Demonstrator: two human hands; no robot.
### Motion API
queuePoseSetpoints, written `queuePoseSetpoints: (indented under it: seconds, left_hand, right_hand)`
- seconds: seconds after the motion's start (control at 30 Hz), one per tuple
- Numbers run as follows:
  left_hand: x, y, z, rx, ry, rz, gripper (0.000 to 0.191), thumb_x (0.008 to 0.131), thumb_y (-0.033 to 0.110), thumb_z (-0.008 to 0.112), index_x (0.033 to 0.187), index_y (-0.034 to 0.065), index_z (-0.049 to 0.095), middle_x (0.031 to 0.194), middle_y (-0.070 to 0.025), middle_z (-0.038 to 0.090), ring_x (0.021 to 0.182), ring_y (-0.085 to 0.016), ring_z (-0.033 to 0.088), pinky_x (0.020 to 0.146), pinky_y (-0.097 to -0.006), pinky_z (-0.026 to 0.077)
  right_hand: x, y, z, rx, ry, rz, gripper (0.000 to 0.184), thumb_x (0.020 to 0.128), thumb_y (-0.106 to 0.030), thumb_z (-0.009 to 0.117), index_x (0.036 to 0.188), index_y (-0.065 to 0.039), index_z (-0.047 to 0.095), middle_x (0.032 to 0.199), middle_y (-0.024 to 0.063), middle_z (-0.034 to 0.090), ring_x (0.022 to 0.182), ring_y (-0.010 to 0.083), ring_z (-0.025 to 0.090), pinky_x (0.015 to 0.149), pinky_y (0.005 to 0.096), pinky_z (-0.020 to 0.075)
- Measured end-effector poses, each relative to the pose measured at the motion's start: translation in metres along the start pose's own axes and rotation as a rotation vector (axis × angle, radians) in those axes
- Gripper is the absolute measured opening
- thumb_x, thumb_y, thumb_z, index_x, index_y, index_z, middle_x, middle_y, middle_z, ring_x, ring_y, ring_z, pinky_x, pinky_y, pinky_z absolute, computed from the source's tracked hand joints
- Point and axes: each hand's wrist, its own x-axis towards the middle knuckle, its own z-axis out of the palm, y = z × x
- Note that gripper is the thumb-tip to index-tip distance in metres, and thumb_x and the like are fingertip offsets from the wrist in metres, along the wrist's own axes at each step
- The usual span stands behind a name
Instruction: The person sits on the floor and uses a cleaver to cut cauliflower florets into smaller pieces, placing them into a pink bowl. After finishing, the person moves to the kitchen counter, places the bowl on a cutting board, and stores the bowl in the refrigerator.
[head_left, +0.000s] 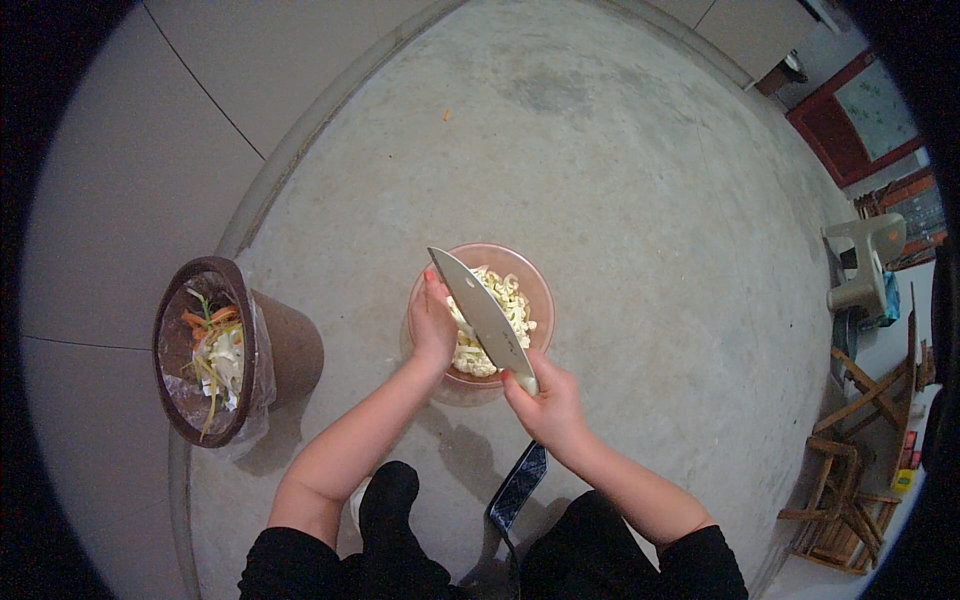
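My right hand (553, 397) grips the pale handle of a broad-bladed kitchen knife (484, 315). The blade slants up to the left across a pinkish plastic bowl (544, 300). Cut cauliflower pieces (514, 300) lie in the bowl, some long and pale, some with floret heads. At the bowl's left side is my left hand (435, 322), close to the blade, with a red-tinted nail near the knife's back. The blade and the hand itself hide most of its fingers, so I cannot see whether it holds a piece.
A brown waste bin (289, 352) with a plastic liner and vegetable peelings (217, 345) stands on the left. A dark strap (517, 484) hangs between my legs. Far right are a plastic stool (866, 262) and wooden folding furniture (840, 480). An orange scrap (446, 115) lies on the concrete floor (637, 187).
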Motion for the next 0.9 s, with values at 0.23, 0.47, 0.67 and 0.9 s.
queuePoseSetpoints:
  seconds: [0.23, 0.47, 0.67, 0.9]
  left_hand:
    - [-0.005, 0.002, -0.002, -0.042, 0.014, -0.129, 0.051, 0.098, 0.034, 0.023, 0.104, -0.0021, 0.058, 0.092, -0.011, 0.064, 0.088, -0.018, 0.058, 0.082, -0.0284, 0.043]
    - [-0.011, 0.018, -0.005, -0.003, -0.015, 0.041, 0.053, 0.098, 0.037, 0.022, 0.106, -0.0028, 0.057, 0.089, -0.0103, 0.065, 0.084, -0.017, 0.059, 0.08, -0.0277, 0.044]
    - [-0.012, 0.013, -0.003, -0.081, 0.034, -0.087, 0.064, 0.094, 0.049, 0.022, 0.092, -0.0062, 0.053, 0.075, -0.0136, 0.061, 0.066, -0.021, 0.061, 0.063, -0.0313, 0.052]
    - [-0.006, 0.003, -0.006, 0.034, 0.042, 0.053, 0.069, 0.092, 0.054, 0.022, 0.086, -0.0068, 0.053, 0.071, -0.0148, 0.06, 0.064, -0.023, 0.061, 0.061, -0.0328, 0.053]
  right_hand:
    - [0.002, 0.001, 0.001, -0.052, -0.012, -0.006, 0.023, 0.078, -0.01, 0.059, 0.099, -0.003, 0.057, 0.08, 0.0211, 0.06, 0.075, 0.0353, 0.061, 0.064, 0.0363, 0.048]
    - [0.006, -0.002, 0.004, 0.011, -0.008, 0.014, 0.023, 0.078, -0.009, 0.058, 0.1, -0.002, 0.056, 0.082, 0.0218, 0.06, 0.077, 0.037, 0.061, 0.066, 0.0371, 0.0483]
    - [0.004, -0.003, 0.006, -0.013, -0.055, 0.01, 0.021, 0.078, -0.008, 0.058, 0.098, -0.002, 0.055, 0.083, 0.022, 0.06, 0.08, 0.0365, 0.061, 0.07, 0.0372, 0.0479]
    - [0.008, 0.003, 0.009, -0.014, -0.028, -0.017, 0.024, 0.079, -0.008, 0.058, 0.101, -0.002, 0.056, 0.083, 0.0196, 0.062, 0.078, 0.0299, 0.063, 0.069, 0.0339, 0.0481]
